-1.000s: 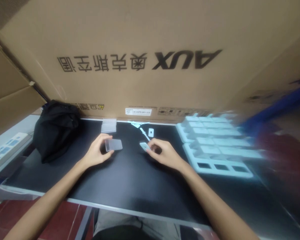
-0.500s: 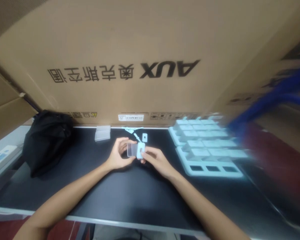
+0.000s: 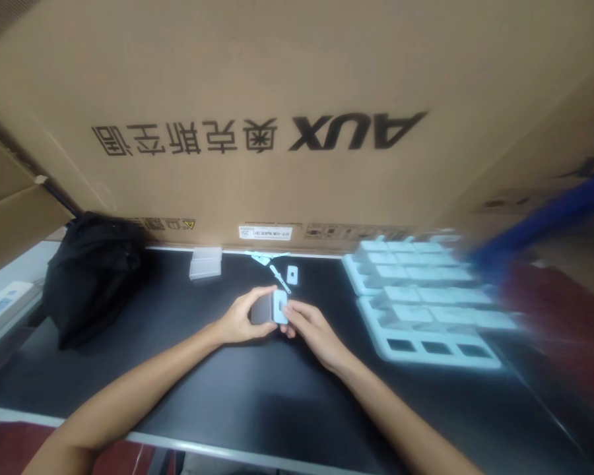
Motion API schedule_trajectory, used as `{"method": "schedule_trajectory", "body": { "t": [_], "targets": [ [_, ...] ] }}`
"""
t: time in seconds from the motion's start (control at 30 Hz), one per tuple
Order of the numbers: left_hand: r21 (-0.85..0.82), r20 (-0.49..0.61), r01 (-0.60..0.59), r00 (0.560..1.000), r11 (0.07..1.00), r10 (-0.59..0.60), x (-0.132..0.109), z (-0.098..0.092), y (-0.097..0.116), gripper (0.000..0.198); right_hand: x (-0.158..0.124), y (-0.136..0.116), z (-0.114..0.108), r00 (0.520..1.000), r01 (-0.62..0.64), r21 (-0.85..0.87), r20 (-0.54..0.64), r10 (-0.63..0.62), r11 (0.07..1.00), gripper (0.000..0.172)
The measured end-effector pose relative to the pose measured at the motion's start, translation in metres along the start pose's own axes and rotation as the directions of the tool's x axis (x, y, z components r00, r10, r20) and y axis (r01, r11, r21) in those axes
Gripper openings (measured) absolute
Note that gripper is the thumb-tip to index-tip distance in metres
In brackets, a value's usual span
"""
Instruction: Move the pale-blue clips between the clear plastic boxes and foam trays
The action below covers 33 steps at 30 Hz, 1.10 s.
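Translucent rectangular plastic case point(image 3: 262, 311) | over black tabletop point(image 3: 257, 396), clasped by left hand point(image 3: 240, 318) | right hand point(image 3: 314, 330) pinches pale-blue rectangular holed plate point(image 3: 278, 300) at case's right end; hands almost together | plate seemingly meets case, full seating can't be told; similar loose pale-blue plate point(image 3: 290, 276) lies beyond, unattached | brown cardboard carton point(image 3: 228, 66): inverted "AUX" point(image 3: 359, 130), Chinese characters point(image 3: 183, 137); white label point(image 3: 266, 233) not surely legible
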<state>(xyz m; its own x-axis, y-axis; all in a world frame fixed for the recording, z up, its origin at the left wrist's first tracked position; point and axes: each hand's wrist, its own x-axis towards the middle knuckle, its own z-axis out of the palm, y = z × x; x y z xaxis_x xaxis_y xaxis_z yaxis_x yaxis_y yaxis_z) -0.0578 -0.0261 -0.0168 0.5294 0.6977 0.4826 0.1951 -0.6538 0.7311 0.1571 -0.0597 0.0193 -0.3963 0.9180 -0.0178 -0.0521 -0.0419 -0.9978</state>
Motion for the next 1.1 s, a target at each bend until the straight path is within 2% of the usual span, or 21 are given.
{"method": "schedule_trajectory", "body": {
  "t": [0.23,0.4,0.5,0.6,0.67,0.77,0.8,0.83,0.9,0.97,1.03,1.1],
  "targets": [
    [0.055,0.172,-0.087,0.982,0.995,0.076,0.001,-0.002,0.005,0.08,-0.001,0.003,0.007,0.998,-0.056,0.075,0.021,0.055,0.996,0.054],
    [0.029,0.15,-0.126,0.981,0.992,0.121,0.001,-0.001,0.006,0.093,-0.004,0.004,0.018,0.989,-0.102,0.061,0.116,0.095,0.993,0.056],
    [0.087,0.11,-0.122,0.988,0.989,0.112,-0.002,0.0,0.004,0.081,-0.005,0.006,0.026,0.985,-0.113,0.052,0.135,0.105,0.992,0.058],
    [0.096,0.091,-0.162,0.984,0.982,0.153,-0.003,0.001,0.005,0.064,-0.005,0.008,0.028,0.985,-0.124,0.042,0.126,0.118,0.991,0.058],
    [0.092,0.083,-0.197,0.978,0.976,0.189,-0.004,0.001,0.006,0.056,-0.005,0.007,0.023,0.975,-0.129,0.007,0.183,0.126,0.992,0.057],
    [0.089,0.06,-0.22,0.975,0.971,0.216,-0.004,0.003,0.006,0.05,0.001,0.004,0.003,0.922,-0.093,-0.114,0.366,0.129,0.989,0.058],
    [0.093,0.056,-0.215,0.976,0.972,0.21,-0.005,0.003,0.005,0.049,0.004,0.003,-0.005,0.921,-0.056,-0.178,0.371,0.119,0.982,0.057],
    [0.102,0.056,-0.204,0.978,0.974,0.199,-0.005,0.003,0.005,0.049,0.009,0.003,-0.013,0.943,-0.009,-0.261,0.319,0.095,0.965,0.054],
    [0.129,0.067,-0.177,0.983,0.976,0.17,-0.006,0.003,0.004,0.05,0.022,0.002,-0.025,0.994,0.051,-0.514,0.109,0.005,0.857,0.042],
    [0.161,0.078,-0.161,0.986,0.974,0.15,-0.007,0.003,0.003,0.051,0.038,0.001,-0.031,0.996,0.027,-0.765,-0.035,-0.083,0.644,0.027],
    [0.194,0.076,-0.155,0.987,0.969,0.143,-0.007,0.004,0.002,0.052,0.055,-0.001,-0.03,0.992,-0.013,-0.886,-0.069,-0.104,0.464,0.015],
    [0.226,0.069,-0.149,0.988,0.963,0.137,-0.007,0.004,0.002,0.054,0.072,-0.003,-0.024,0.993,-0.033,-0.922,-0.075,-0.094,0.385,0.008]
  ]
}}
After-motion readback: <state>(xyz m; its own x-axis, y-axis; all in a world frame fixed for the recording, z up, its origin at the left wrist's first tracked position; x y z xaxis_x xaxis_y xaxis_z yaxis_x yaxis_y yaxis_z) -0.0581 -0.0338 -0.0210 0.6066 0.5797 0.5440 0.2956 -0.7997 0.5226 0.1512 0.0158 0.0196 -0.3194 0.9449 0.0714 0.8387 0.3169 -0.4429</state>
